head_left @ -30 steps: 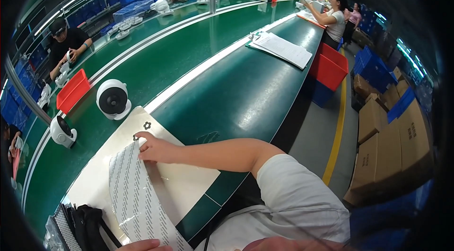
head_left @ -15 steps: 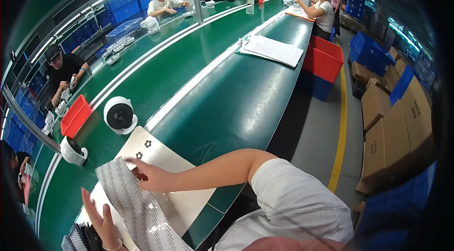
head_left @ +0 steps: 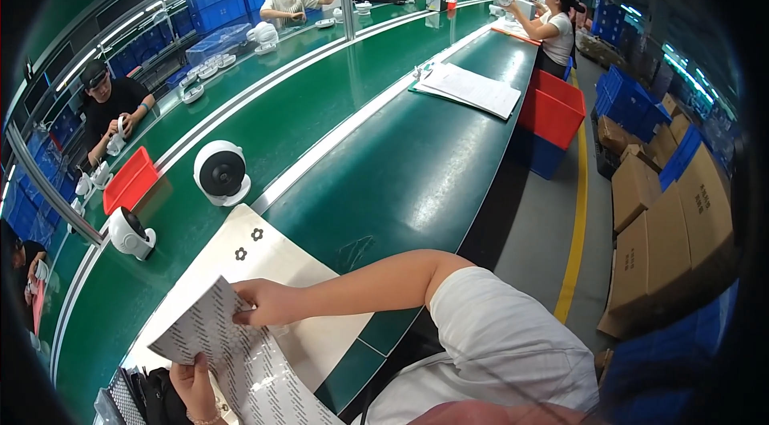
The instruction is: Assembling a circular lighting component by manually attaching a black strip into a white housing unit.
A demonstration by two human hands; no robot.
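A long white sheet [head_left: 240, 353] with rows of grey print, like the backing of a label strip, hangs curved between my hands and runs down to the lower edge. My right hand [head_left: 271, 302] pinches its right side near the top. Lower down, my left hand [head_left: 195, 389] has closed on the left edge, with the thumb in front and the other fingers hidden behind the sheet. Beneath lies a cream mat [head_left: 228, 233] with two dark flower shapes. Past the mat stand a white, round-headed camera [head_left: 222, 173] with a black front and a second such camera [head_left: 130, 234].
Black items and a mesh holder [head_left: 124, 401] are by my left hand. A red tray [head_left: 132, 181] sits on the green conveyor. Papers on a clipboard [head_left: 469, 88] lie farther along the bench. Co-workers sit across the line; red and blue bins [head_left: 551, 108] stand right.
My left hand has gone from spread fingers to gripping the sheet's edge. The sheet's top end has flattened and tilted toward the left. The view has shifted slightly.
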